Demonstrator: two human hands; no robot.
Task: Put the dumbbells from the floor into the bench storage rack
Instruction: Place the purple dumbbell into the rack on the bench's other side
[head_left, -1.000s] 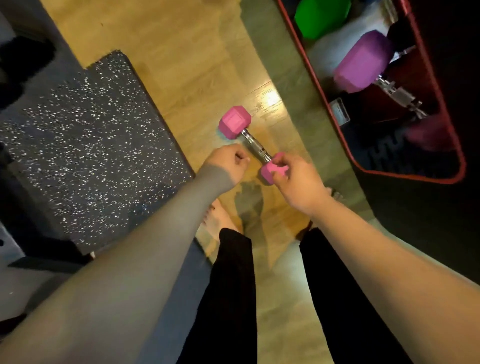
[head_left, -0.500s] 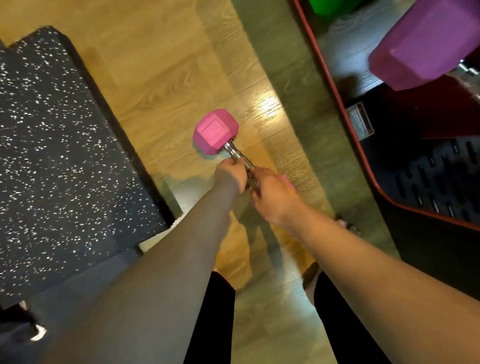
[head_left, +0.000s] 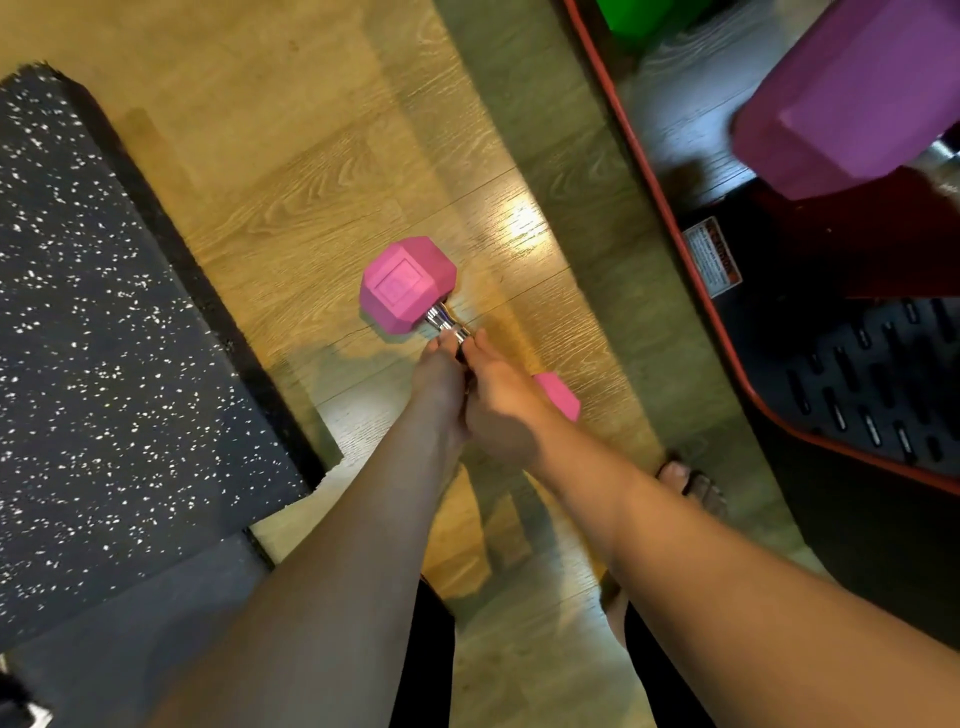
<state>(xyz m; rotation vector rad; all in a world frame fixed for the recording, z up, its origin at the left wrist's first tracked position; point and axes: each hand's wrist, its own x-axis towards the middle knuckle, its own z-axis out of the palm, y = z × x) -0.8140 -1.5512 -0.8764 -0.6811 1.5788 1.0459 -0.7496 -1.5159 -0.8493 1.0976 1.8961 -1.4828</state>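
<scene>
A pink hex dumbbell (head_left: 408, 285) with a chrome handle lies on the wooden floor in the middle of the view. Both hands are wrapped around its handle side by side: my left hand (head_left: 440, 375) nearer the far pink head, my right hand (head_left: 503, 397) nearer the close head, of which only a corner shows. The bench storage rack (head_left: 675, 218), black with a red rim, stands at the right. A purple dumbbell (head_left: 852, 88) and a green one (head_left: 639, 15) rest inside it.
A black speckled rubber mat (head_left: 119, 338) covers the floor on the left. My legs in black trousers and a bare foot (head_left: 685, 480) are below, close to the rack's edge. Wooden floor (head_left: 291, 171) lies between mat and rack.
My left hand has closed onto the handle next to the right one. The view has dropped closer to the dumbbell and the rack.
</scene>
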